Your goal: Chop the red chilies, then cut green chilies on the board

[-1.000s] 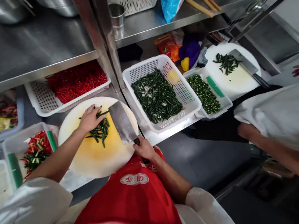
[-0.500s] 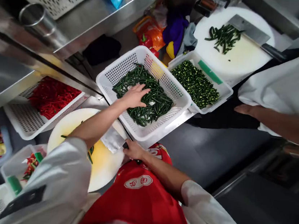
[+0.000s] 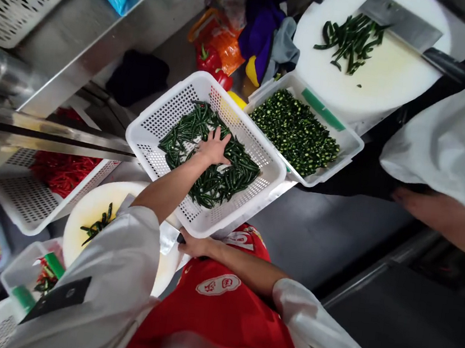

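The left hand [image 3: 214, 148] is palm down with its fingers spread apart over the green chillies [image 3: 239, 169] in the basket [image 3: 164, 98], mid-frame; whether it touches or pinches any, I cannot tell. A spread hand suits a loose heap, as it covers many pods at once. The basket's high, pierced walls would keep them from straying, and would let water drain.

The right hand [image 3: 196, 244], at lower centre, is closed around the handle of the cleaver [image 3: 168, 238]. Its blade lies low over the board [image 3: 75, 228], pointing left and partly hidden by the left sleeve [image 3: 134, 246]; held so, it is probably safer for the arm reaching past above. A few pods [image 3: 99, 224] lie on the board's left part, apart from the blade's visible end.

Basket and board sit close together, so a short reach spans both. Right of the basket, a box [image 3: 357, 147] holds chopped chillies [image 3: 295, 131]. At upper right, another cleaver [image 3: 399, 20] lies flat on its board [image 3: 395, 92], its handle towards the co-worker's sleeve [image 3: 462, 129], presumably for easy picking up.
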`<state>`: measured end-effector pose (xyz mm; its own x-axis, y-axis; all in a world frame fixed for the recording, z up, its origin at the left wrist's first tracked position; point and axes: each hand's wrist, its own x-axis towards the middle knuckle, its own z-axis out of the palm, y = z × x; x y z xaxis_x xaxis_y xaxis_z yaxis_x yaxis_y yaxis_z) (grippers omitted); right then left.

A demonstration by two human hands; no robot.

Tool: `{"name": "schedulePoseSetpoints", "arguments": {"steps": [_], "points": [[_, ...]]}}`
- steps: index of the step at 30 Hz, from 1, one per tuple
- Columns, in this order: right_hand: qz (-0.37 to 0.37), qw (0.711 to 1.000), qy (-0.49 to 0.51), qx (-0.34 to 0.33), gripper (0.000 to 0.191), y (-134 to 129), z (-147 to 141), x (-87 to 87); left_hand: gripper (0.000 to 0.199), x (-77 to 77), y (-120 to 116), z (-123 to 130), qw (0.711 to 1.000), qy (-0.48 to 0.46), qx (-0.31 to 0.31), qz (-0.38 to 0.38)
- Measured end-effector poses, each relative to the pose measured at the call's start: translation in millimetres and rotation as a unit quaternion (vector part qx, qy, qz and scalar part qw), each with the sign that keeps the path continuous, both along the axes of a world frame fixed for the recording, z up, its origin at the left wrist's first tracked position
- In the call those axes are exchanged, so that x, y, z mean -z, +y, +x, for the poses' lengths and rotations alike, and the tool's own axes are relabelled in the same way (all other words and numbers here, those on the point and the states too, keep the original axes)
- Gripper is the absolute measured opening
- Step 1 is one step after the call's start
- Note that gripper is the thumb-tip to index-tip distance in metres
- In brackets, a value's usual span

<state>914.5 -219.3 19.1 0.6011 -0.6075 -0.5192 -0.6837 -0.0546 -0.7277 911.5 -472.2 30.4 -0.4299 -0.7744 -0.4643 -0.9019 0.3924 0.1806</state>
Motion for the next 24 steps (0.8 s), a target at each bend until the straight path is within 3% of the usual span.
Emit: {"name": "schedulePoseSetpoints", "arguments": {"steps": [5, 10, 15, 17, 20, 22, 24], "points": [[-0.035, 0.996, 0.020, -0.085, 0.035, 2, -26, 1.3, 0.081, 5.1, 4, 3, 0.997, 0.035, -0.057, -0.034], [-0.054, 0.990, 0.021, -0.127, 0.036, 0, -48, 3.8, 0.052, 4.7, 6, 0, 0.990, 0.055, -0.114, -0.062], [-0.061, 0.983, 0.012, -0.176, 0.032, -4, -73, 5.1, 0.039, -2.4, 16, 12, 0.965, 0.138, -0.210, -0.067], [-0.056, 0.976, 0.007, -0.210, 0.030, -11, -86, 5.1, 0.041, -10.0, 22, 26, 0.932, 0.224, -0.275, -0.075], [-0.038, 0.961, 0.000, -0.275, 0.025, -24, -108, 6.7, 0.044, -28.1, 46, 55, 0.841, 0.349, -0.401, -0.098], [-0.022, 0.949, -0.005, -0.314, 0.022, -31, -123, 9.9, 0.044, -46.2, 79, 77, 0.773, 0.407, -0.473, -0.110], [0.001, 0.938, -0.011, -0.346, 0.022, -36, -139, 14.8, 0.042, -70.5, 128, 97, 0.729, 0.443, -0.506, -0.127]]}}
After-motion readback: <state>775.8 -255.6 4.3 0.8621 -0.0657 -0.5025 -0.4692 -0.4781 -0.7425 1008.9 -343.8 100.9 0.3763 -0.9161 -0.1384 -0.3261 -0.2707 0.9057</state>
